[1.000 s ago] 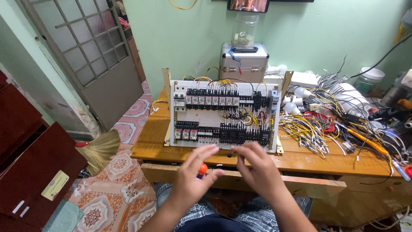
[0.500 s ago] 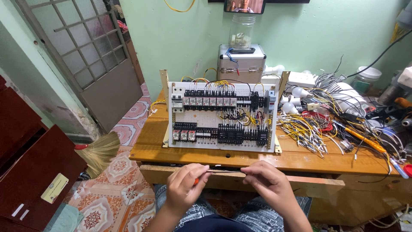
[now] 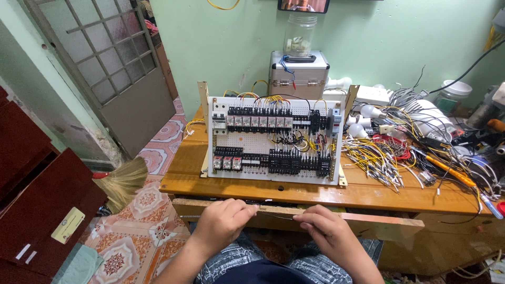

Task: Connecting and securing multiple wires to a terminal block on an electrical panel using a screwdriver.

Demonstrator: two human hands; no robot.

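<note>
My left hand (image 3: 222,223) and my right hand (image 3: 327,231) are held in front of the wooden table's front edge (image 3: 389,223), above my lap. A thin dark wire (image 3: 278,214) runs between them. The left hand is closed in a fist around it, and the right hand pinches it with the fingertips. Behind the hands, a white wiring panel (image 3: 273,139) leans upright on the table, filled with rows of black relays, terminal blocks and yellow and black wires.
A tangle of loose wires and tools (image 3: 421,152) covers the table's right side, with light bulbs (image 3: 363,113) behind. A metal case (image 3: 299,73) with a jar (image 3: 301,34) on top stands at the wall. A broom (image 3: 123,181) and red cabinet (image 3: 42,210) are at the left.
Both hands have dropped from the tabletop to below its front edge and moved apart, drawing the wire out between them. The orange-handled thing seen by the left hand is no longer visible.
</note>
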